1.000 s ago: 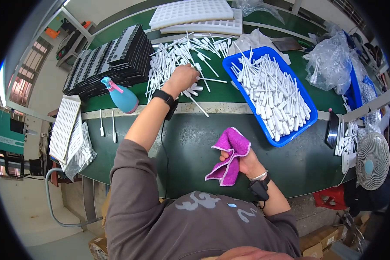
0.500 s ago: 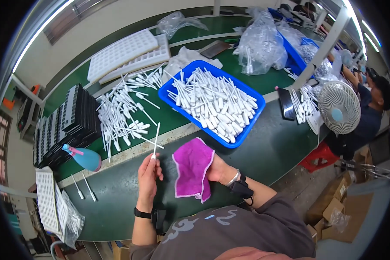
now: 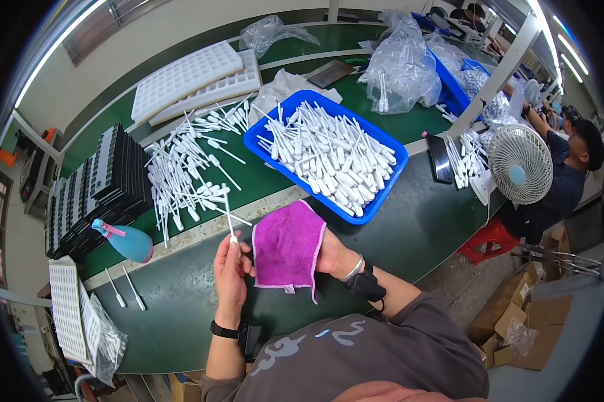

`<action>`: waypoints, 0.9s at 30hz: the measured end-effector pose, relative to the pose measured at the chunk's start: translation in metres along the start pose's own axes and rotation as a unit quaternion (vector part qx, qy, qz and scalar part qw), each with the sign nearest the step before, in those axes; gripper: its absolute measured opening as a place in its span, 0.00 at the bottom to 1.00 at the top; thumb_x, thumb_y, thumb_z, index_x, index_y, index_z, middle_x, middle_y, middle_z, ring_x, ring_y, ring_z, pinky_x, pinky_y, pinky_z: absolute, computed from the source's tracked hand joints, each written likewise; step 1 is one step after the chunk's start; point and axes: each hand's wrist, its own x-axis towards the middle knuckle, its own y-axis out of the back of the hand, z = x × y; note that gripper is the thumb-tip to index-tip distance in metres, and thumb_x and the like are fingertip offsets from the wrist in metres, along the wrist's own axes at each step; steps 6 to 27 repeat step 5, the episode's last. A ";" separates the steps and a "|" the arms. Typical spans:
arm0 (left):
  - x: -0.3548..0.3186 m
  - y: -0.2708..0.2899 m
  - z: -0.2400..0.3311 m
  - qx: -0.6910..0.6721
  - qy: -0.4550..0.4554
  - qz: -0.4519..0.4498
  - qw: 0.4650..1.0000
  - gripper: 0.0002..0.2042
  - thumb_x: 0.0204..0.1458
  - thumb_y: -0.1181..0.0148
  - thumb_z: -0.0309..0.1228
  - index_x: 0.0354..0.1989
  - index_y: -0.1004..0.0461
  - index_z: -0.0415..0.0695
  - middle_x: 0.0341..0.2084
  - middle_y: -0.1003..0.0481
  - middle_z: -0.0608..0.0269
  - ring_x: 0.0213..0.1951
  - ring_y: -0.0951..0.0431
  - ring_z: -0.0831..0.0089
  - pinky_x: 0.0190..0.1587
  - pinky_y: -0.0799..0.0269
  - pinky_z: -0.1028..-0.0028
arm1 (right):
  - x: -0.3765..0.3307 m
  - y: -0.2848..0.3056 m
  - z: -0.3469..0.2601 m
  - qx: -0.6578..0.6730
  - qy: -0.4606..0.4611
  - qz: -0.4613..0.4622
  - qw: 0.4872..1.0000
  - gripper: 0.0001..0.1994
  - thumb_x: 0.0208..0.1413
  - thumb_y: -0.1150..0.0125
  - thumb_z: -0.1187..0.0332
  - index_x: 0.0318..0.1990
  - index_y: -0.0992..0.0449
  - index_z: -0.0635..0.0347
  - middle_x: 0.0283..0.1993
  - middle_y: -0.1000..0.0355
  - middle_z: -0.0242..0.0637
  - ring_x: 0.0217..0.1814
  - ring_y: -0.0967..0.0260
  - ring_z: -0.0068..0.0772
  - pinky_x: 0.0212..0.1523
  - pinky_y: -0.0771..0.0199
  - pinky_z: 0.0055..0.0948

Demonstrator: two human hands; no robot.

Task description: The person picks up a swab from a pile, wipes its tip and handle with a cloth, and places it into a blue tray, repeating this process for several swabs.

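Between the fingertips of my left hand (image 3: 230, 281) stands a white plastic stick (image 3: 229, 213), its thin stem pointing up and its thick end in my grip. My right hand (image 3: 335, 256) grips the right edge of a magenta cloth (image 3: 286, 244); the cloth hides some of its fingers. The cloth hangs spread out just right of my left hand, apart from the stick's stem. Beyond the cloth, a blue tray (image 3: 295, 182) is heaped with similar white sticks (image 3: 335, 154). A loose pile of sticks (image 3: 181, 175) lies left of the tray.
Two sticks (image 3: 134, 289) lie at left, near a blue spray bottle (image 3: 129, 242) and stacked black trays (image 3: 101, 187). White foam trays (image 3: 188, 79) and plastic bags (image 3: 402, 70) are farther back. At right are a phone (image 3: 439, 159), a fan (image 3: 520, 164) and a seated person (image 3: 570, 167).
The cloth has shifted left and slightly away from me, nearer my left hand, and hangs more spread. My left hand has moved slightly left with the stick.
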 end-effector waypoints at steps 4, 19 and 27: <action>-0.008 -0.019 -0.002 0.018 0.007 -0.038 0.999 0.13 0.60 0.53 0.33 0.49 0.32 0.39 0.34 0.27 0.62 0.17 0.34 0.82 0.20 0.33 0.81 | 0.009 0.001 0.018 -0.032 0.072 -0.003 0.997 0.23 0.64 0.61 0.53 0.55 0.34 0.63 0.54 0.31 0.44 0.54 0.32 0.38 0.57 0.34 0.38; -0.007 -0.014 -0.010 0.110 0.037 -0.090 0.989 0.15 0.59 0.51 0.32 0.52 0.35 0.40 0.35 0.26 0.61 0.19 0.32 0.81 0.21 0.31 0.80 | 0.009 0.002 0.019 -0.032 0.069 -0.003 0.997 0.23 0.64 0.61 0.53 0.55 0.34 0.63 0.54 0.31 0.44 0.54 0.32 0.38 0.57 0.34 0.38; -0.007 -0.014 -0.010 0.110 0.037 -0.090 0.989 0.15 0.59 0.51 0.32 0.52 0.35 0.40 0.35 0.26 0.61 0.19 0.32 0.81 0.21 0.31 0.80 | 0.009 0.002 0.019 -0.032 0.069 -0.003 0.997 0.23 0.64 0.61 0.53 0.55 0.34 0.63 0.54 0.31 0.44 0.54 0.32 0.38 0.57 0.34 0.38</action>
